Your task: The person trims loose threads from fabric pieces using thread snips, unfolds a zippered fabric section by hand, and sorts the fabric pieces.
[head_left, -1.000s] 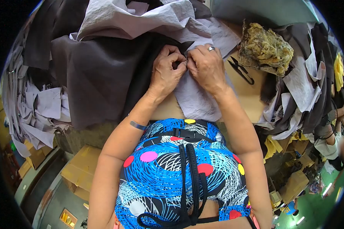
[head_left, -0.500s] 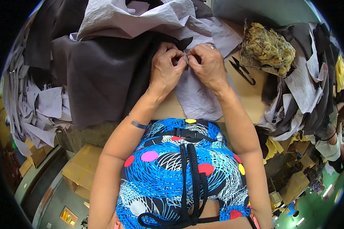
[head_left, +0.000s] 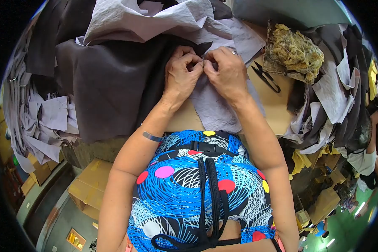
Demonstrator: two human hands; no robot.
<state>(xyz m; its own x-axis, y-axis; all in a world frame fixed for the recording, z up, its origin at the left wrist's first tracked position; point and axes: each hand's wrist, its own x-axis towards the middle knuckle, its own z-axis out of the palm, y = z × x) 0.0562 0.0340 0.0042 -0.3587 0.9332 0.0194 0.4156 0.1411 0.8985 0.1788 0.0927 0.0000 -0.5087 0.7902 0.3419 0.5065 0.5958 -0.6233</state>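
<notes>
Little has shifted, so I judge the same fine fingerwork continues: my left grip (head_left: 181, 80) pinches the dark cloth (head_left: 109, 84), draped over the tabletop's (head_left: 281, 111) near edge, while my right grip (head_left: 231, 75) meets it, its hold too hidden to tell.

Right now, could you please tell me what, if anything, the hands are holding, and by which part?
The left hand and right hand seem to pinch the dark cloth near a corner; the exact spot is hidden.
</notes>
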